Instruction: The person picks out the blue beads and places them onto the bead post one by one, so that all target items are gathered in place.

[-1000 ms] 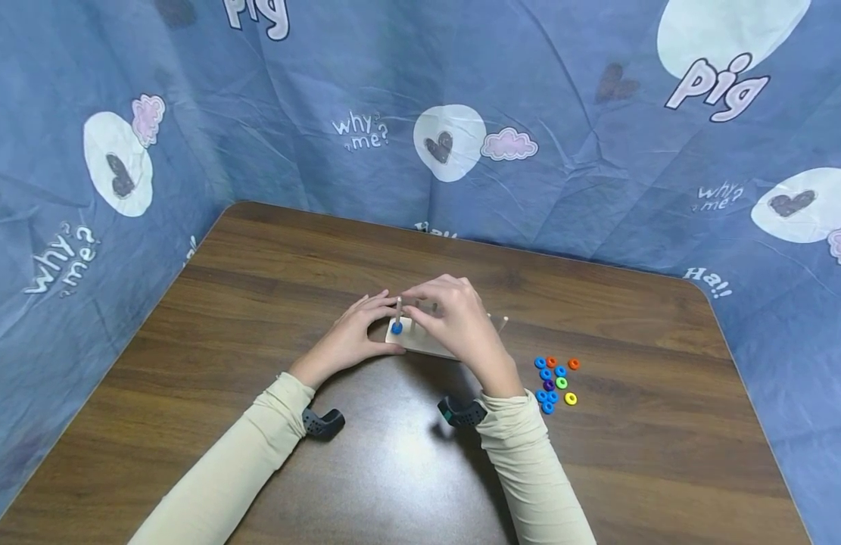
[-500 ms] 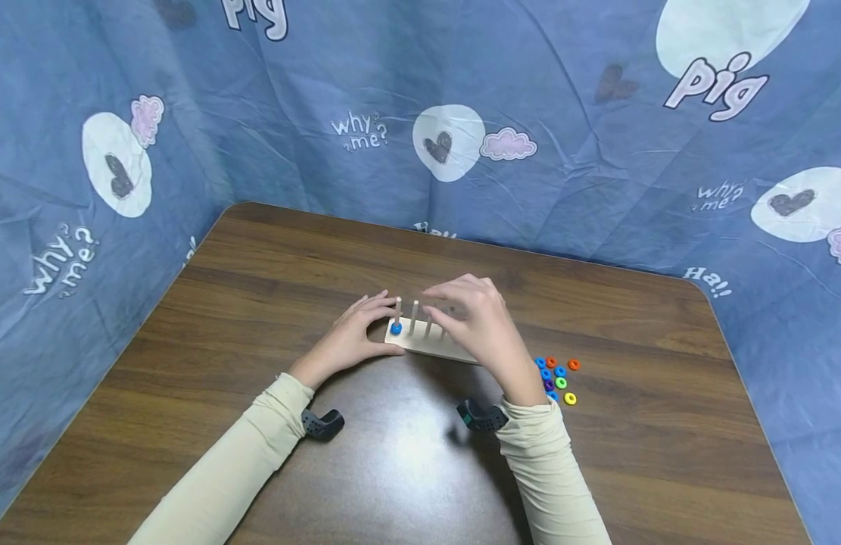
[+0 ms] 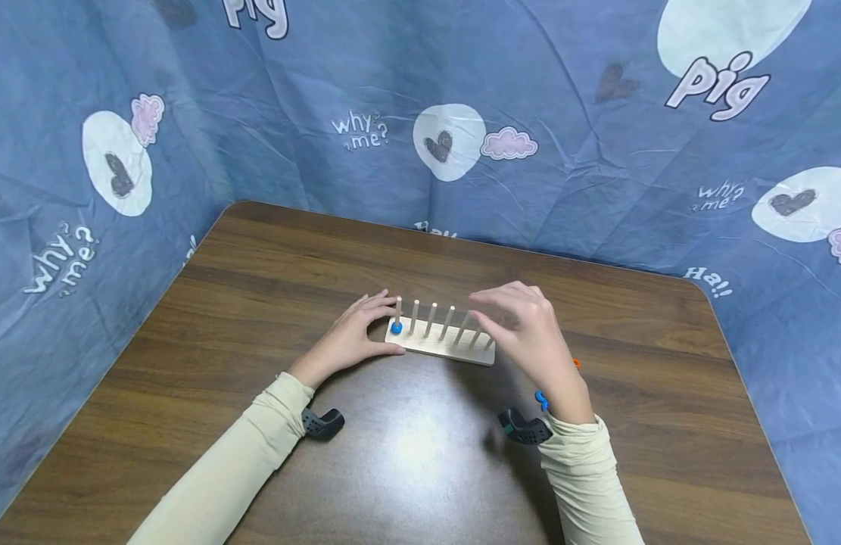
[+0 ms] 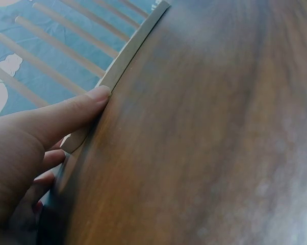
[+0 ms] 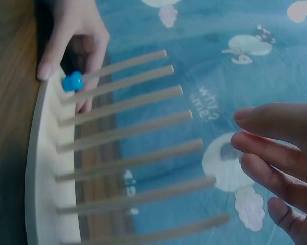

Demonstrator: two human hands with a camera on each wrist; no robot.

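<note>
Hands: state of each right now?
Left hand: closed, holding the end of the board.
Right hand: open, holding nothing.

In the head view's lower left, a wrinkled cream fabric sleeve (image 3: 222,465) meets a dark perforated wristband (image 3: 322,425); lower right, a matching cream sleeve (image 3: 593,484), a green-marked dark wristband (image 3: 527,431).

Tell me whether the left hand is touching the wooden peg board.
Touching. The left wrist view shows it: the left hand has its thumb tip against the wooden peg board, on the long side edge, with no gap.
</note>
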